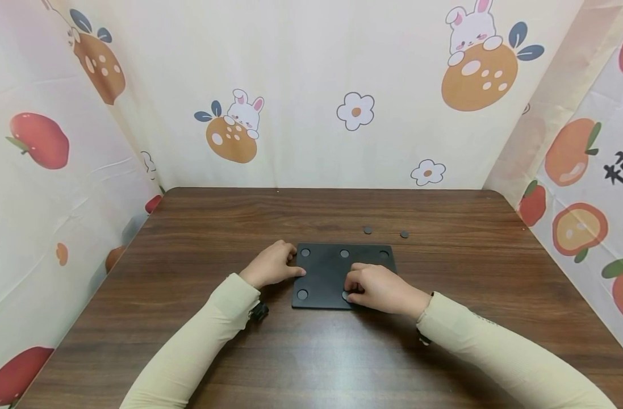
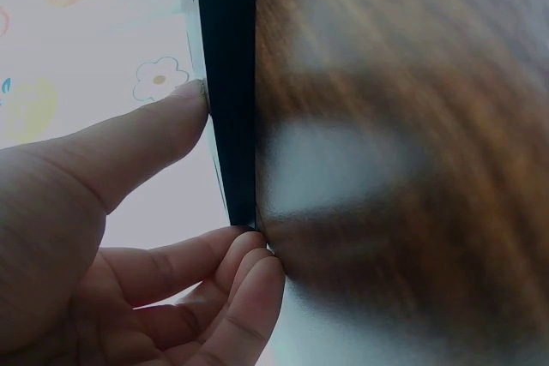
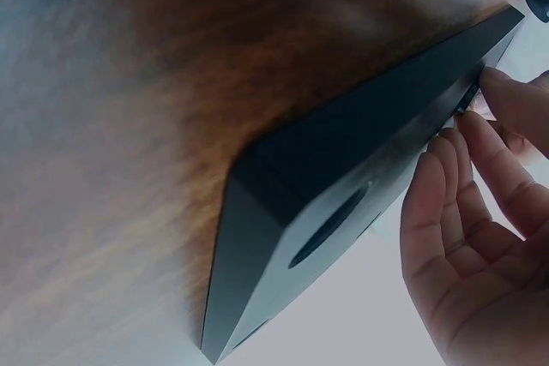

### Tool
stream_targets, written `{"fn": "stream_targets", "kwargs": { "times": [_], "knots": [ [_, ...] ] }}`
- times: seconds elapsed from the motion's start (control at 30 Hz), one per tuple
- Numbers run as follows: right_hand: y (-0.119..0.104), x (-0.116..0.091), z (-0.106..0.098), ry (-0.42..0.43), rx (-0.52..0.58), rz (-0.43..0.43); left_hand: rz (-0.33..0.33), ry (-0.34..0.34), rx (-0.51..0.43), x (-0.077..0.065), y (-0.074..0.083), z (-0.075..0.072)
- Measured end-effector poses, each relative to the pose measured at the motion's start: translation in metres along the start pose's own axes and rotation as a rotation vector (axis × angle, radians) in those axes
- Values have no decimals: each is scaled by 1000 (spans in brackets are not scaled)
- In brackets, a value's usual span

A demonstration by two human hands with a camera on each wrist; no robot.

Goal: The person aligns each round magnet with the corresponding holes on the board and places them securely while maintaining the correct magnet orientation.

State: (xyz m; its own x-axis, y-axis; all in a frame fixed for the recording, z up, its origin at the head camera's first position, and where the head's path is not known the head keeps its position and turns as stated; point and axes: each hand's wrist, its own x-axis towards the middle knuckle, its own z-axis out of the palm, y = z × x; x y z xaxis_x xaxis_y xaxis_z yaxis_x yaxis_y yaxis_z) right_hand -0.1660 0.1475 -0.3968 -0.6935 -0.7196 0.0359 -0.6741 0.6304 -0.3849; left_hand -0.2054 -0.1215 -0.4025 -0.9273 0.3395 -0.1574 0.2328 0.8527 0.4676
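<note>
The thumb and forefinger of the right hand (image 1: 377, 287), drawn almost together, pinch a small, flat, round grey disc (image 1: 345, 296) at the lower-middle circle of a thin, rectangular, matt black board (image 1: 321, 278); its other fingers are bent and, in the right wrist view, lie close together beside the thumb and forefinger. The left hand (image 1: 271, 266) grips the board's left edge, thumb tip on the upper face and curled fingertips at the side, with a gap between thumb and fingers.

The board lies flat just below the centre of the head view. Grey circles show at its upper left, upper middle and lower left, and a darker one at its upper right; the right wrist view shows a dark oval recess near one corner.

Beyond the board's far edge, right of centre in the frame, two loose, round dark grey discs (image 1: 367, 230) lie apart from each other on the brown wood-grain table (image 1: 214, 216).

Pale yellow-green fabric sleeves (image 1: 204, 335) run from both wrists to the bottom of the frame. Behind, across the top, hangs a cream cloth (image 1: 301, 57) printed with rabbits, orange fruit and white flowers.
</note>
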Motion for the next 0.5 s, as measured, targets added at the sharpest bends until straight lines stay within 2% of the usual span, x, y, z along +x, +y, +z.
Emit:
{"fn": "stream_targets", "kwargs": {
  "times": [0.5],
  "knots": [
    [-1, 0, -1, -4, 11, 12, -5, -3, -6, 0, 0, 0]
  ]
}}
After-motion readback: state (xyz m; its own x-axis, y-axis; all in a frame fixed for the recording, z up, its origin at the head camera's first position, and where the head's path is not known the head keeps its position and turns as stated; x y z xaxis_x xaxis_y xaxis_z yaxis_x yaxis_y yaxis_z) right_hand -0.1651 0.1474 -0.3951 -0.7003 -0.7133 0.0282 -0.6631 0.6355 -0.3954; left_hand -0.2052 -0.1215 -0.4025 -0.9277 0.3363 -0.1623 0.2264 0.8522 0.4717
